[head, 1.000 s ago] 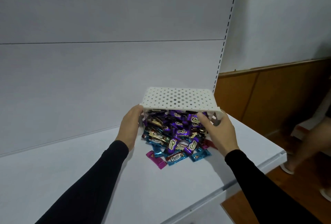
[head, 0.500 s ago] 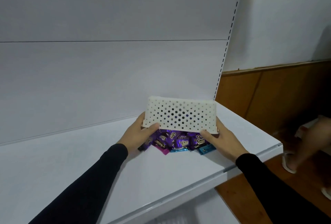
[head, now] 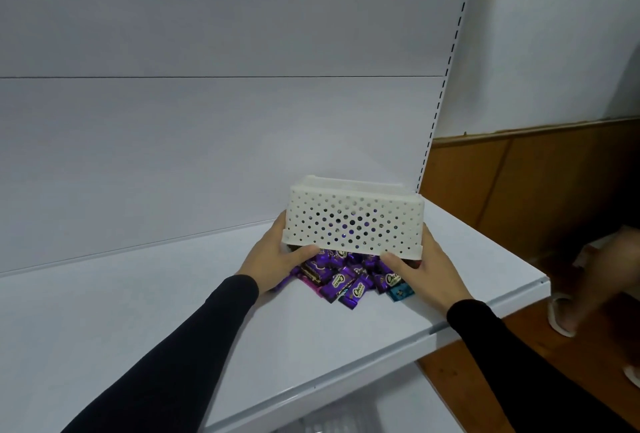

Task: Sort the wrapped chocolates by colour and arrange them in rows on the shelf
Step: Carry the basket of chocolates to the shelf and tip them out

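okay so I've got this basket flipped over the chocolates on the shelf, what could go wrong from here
1. The pile of chocolates lies toward the shelf front edge; lifting the basket quickly could scatter some off it.
2. Both hands grip the basket's lower rim, thumbs next to wrappers, so pieces may get dragged.
3. Purple dominates; the teal and pink ones could stay buried.
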The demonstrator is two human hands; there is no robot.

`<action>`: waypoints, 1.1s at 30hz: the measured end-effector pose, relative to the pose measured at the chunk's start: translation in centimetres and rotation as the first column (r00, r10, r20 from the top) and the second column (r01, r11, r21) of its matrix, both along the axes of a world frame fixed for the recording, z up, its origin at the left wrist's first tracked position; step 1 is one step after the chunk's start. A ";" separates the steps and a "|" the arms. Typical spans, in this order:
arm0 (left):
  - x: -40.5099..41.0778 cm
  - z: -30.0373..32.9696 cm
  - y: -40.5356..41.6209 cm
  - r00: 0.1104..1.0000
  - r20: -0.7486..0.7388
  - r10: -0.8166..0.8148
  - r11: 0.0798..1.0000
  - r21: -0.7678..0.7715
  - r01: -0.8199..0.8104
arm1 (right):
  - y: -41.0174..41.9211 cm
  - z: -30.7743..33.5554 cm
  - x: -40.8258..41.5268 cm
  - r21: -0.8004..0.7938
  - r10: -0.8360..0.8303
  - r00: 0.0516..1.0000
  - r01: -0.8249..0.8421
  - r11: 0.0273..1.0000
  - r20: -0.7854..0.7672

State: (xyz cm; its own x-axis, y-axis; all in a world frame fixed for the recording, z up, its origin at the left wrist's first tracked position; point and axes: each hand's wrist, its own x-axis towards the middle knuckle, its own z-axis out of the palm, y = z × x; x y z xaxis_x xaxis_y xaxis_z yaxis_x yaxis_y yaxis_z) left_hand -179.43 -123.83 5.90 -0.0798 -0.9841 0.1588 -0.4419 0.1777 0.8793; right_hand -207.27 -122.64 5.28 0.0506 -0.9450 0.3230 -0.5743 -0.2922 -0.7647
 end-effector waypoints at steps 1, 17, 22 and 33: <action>0.0 0.1 0.0 1.000 0.003 0.007 1.000 -0.015 -0.007 | -0.1 -0.1 0.0 -0.009 -0.004 1.000 0.004 1.000 0.007; -0.5 3.0 -1.7 0.974 -0.223 0.045 0.991 -0.117 -0.072 | -0.6 2.8 -0.6 -0.112 -0.048 0.995 0.057 0.992 0.084; -4.1 6.3 -3.6 0.957 -0.290 0.029 0.986 -0.149 -0.075 | -1.5 3.4 -4.3 -0.217 -0.233 0.973 0.229 0.949 0.010; -13.3 6.7 -8.5 0.979 -0.185 -0.083 0.989 -0.139 0.057 | -2.8 4.0 -10.9 -0.126 -0.311 0.940 0.328 0.936 0.141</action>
